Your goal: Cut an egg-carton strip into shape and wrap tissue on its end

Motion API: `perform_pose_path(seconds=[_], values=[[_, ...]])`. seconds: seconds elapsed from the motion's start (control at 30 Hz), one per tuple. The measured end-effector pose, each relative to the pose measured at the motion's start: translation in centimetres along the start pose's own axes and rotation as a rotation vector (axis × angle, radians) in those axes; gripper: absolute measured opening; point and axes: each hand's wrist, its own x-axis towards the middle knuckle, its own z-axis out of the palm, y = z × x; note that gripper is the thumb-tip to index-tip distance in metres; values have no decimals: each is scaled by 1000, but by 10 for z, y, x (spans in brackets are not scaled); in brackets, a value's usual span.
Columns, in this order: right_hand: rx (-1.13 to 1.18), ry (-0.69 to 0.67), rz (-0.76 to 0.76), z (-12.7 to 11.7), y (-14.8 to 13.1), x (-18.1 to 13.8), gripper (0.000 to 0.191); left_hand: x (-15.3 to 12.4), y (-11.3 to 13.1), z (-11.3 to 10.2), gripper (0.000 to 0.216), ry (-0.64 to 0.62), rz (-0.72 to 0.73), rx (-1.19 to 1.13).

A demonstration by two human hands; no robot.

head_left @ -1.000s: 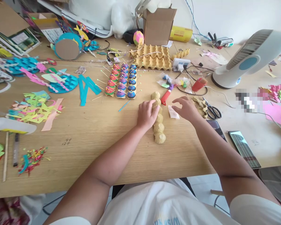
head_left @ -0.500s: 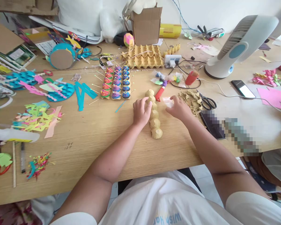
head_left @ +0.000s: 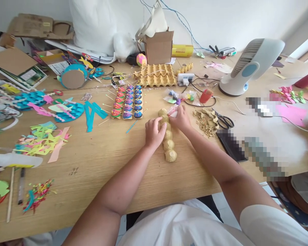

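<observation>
A strip of brown egg-carton cups [head_left: 168,146] lies lengthwise on the wooden table [head_left: 105,160] in front of me. My left hand [head_left: 154,131] rests on the strip's left side, fingers curled against the cups. My right hand [head_left: 180,118] is at the strip's far end, fingers closed on a small clear plastic bag [head_left: 172,111]. A red-handled tool is mostly hidden behind that hand.
Painted egg-cup figures with sticks [head_left: 128,101] stand beyond the strip. Carton scraps [head_left: 205,119] and scissors [head_left: 223,120] lie to the right, then a white fan [head_left: 248,66]. Egg trays [head_left: 156,74] and a cardboard box [head_left: 158,46] sit at the back. Coloured paper cut-outs [head_left: 43,140] cover the left.
My right hand picked up the small plastic bag and moved left to the far end of the strip. My left hand stayed on the cups. The camera tilted up.
</observation>
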Motion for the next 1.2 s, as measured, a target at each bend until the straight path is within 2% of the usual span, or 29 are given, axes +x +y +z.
perform_pose_path(seconds=[0.2, 0.4, 0.47, 0.6, 0.73, 0.8, 0.87, 0.9, 0.97, 1.1, 1.2], values=[[-60, -281, -118, -8, 8, 31, 29, -1, 0, 1, 32, 1, 2, -9], [-174, -321, -182, -25, 36, 36, 42, -1, -1, 3, 31, 27, 23, -46], [-201, -329, -188, -34, 46, 38, 40, -1, -1, 3, 30, 36, 24, -50], [-270, -281, -131, -52, 55, 47, 33, -2, -2, 6, 29, 49, 18, -53], [-300, -47, -86, -54, 40, 38, 37, -2, -3, 9, 30, 83, 38, -73], [-156, 23, -58, -43, 25, 19, 34, -1, -3, 9, 27, 105, 46, -78], [103, -24, -23, -27, 11, -6, 32, 0, -3, 8, 14, 134, 70, -90], [212, -55, -43, -18, 6, -19, 34, 1, -2, 6, 8, 152, 91, -101], [301, -34, -96, -4, 0, -39, 39, 3, -1, 3, 14, 182, 131, -128], [244, 34, -93, 6, 6, -49, 59, 5, 0, -1, 22, 218, 155, -183], [154, 0, -116, 2, 13, -45, 84, 6, 2, -3, 22, 233, 177, -212]])
